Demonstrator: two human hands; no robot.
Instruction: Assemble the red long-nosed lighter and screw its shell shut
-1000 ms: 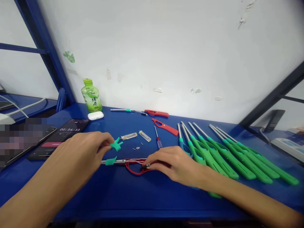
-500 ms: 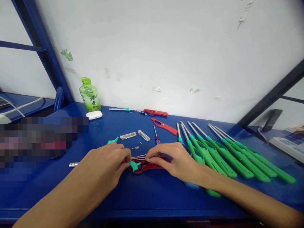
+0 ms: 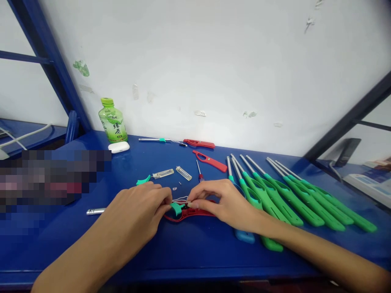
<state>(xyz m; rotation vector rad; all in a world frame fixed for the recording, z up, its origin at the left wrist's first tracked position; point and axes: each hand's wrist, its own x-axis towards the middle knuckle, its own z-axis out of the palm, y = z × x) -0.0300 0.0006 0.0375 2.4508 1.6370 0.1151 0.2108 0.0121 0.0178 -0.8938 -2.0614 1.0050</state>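
A red lighter shell half (image 3: 195, 213) lies open on the blue table (image 3: 195, 248), with thin wires looping over it. My left hand (image 3: 140, 211) pinches a small teal trigger piece (image 3: 176, 208) at the shell's left end. My right hand (image 3: 224, 201) rests on the shell, its fingertips pinched on a small part right beside the teal piece. A metal tube (image 3: 96, 211) sticks out to the left of my left hand. Another teal piece (image 3: 143, 180) lies just behind my left hand.
Several green long-nosed lighters (image 3: 290, 199) lie in a row at the right, one blue one (image 3: 242, 234) under my right wrist. Behind the hands lie a screwdriver (image 3: 200, 173), clear parts (image 3: 184, 173), red shell halves (image 3: 210, 161) and a green bottle (image 3: 112, 121).
My left hand has moved right from the loose teal piece to the red shell and now pinches a teal part at its left end. The metal tube now shows left of that hand.
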